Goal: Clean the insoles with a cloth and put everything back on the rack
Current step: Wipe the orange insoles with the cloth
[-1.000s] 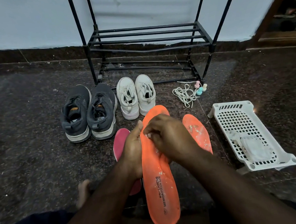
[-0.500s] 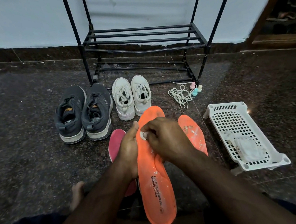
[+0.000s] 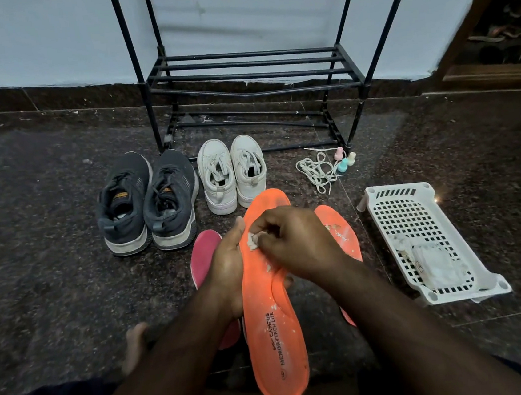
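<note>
While held upright: orange insole (image 3: 275,334)
Left hand (image 3: 227,262): grip clamped on the insole's edge
Right hand (image 3: 293,242): grip pinching a small white cloth (image 3: 252,240) against the insole

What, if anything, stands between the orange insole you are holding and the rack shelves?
The white shoes sit on the floor directly between the held orange insole and the rack, with the grey shoes further left. The shelves themselves look bare, so lifting the insole over should work.

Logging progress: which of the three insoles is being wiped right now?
The long orange foam insole, printed side up, held in the left hand. The other orange insole and the pink insole lie on the floor.
</note>
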Demonstrator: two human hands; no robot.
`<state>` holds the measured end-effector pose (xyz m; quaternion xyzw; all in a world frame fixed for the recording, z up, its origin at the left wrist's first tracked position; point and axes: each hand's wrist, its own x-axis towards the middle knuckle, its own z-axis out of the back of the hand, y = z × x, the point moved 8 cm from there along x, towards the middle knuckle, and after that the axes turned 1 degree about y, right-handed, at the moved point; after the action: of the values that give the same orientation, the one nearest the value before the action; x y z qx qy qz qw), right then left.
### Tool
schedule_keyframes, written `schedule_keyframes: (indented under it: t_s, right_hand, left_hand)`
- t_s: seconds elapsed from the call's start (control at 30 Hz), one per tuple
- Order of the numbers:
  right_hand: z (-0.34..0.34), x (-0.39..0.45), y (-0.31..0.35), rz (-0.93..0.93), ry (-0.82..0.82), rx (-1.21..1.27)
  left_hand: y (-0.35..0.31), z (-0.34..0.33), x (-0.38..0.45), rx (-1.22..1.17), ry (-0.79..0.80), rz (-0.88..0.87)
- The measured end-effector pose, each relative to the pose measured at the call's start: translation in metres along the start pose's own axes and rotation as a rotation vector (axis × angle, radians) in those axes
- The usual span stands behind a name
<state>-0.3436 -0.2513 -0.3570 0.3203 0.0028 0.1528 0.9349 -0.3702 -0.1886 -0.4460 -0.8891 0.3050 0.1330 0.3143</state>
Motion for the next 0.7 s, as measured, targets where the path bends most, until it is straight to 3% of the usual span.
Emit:
schedule_keyframes:
  t_s: [0.07, 0.17, 0.27, 0.5, 0.7]
  right_hand:
    - [0.008, 0.001, -0.001, -0.006, -0.056, 0.056]
    - [0.032, 0.005, -0.011, -0.018, -0.271, -0.055]
    - [0.029, 0.009, -0.021, -0.066, -0.227, -0.112]
    - [0.009, 0.003, -0.003, 0.021, -0.073, 0.011]
    - [0.042, 0.006, -0.025, -0.087, -0.322, 0.026]
  left_hand:
    - [-0.001, 0.0, -0.001, -0.019, -0.001, -0.005]
    - [0.002, 0.0, -0.002, -0.005, 0.022, 0.02]
    - [0.007, -0.001, -0.001, 0.025, 0.032, 0.066]
    - [-0.001, 0.002, -0.005, 0.017, -0.032, 0.025]
    - [0.003, -0.006, -0.01, 0.05, -0.043, 0.064]
